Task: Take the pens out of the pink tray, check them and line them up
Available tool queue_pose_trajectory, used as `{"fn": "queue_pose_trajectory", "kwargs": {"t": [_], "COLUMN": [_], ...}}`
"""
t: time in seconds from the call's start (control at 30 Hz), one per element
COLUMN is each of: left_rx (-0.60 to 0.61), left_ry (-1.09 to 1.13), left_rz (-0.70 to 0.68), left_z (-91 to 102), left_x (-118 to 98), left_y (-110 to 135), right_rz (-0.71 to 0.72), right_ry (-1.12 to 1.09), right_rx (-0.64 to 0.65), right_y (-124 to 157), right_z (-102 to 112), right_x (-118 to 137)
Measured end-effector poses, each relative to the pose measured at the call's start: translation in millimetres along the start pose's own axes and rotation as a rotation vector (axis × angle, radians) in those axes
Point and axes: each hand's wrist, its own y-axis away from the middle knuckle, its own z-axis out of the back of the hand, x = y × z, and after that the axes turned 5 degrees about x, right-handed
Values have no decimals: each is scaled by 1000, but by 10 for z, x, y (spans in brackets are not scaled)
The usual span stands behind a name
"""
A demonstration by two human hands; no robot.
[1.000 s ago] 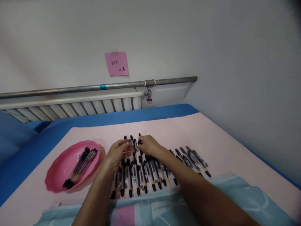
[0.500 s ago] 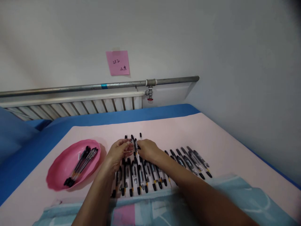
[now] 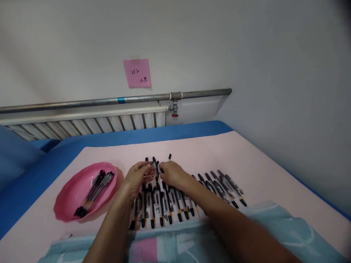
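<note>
My left hand (image 3: 140,176) is beside the upper pens, its fingers loosely curled and apart, the fingertips close to a black-capped pen (image 3: 154,160). I see nothing held in it. Close by on the right, my right hand (image 3: 170,173) is closed on a pen (image 3: 169,157). That pen's black end sticks out above the knuckles, and most of its length is hidden. Nearer to me, below both hands, lies a row of several clear-barrelled pens (image 3: 152,206) with black caps. Small metallic pieces (image 3: 166,217) lie among them.
A pink scalloped bowl (image 3: 64,195) holding several pens (image 3: 95,191) is on the left. More pens (image 3: 221,188) lie to the right. All stand on a pink table covering (image 3: 203,153). A blue patterned cloth (image 3: 282,230) is in front; a radiator (image 3: 109,124) runs behind.
The black pen end above my right hand has tilted to the right. My left hand and the pens on the table look the same.
</note>
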Motion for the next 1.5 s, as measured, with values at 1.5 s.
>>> {"fn": "queue_pose_trajectory", "kwargs": {"t": [1.5], "left_rx": [-12], "left_ry": [-6], "left_rz": [13], "left_z": [16], "left_x": [4], "left_y": [-1], "right_rz": [53], "right_ry": [7], "right_rx": [-131], "right_y": [-266], "right_z": [-96], "right_x": [-269]}}
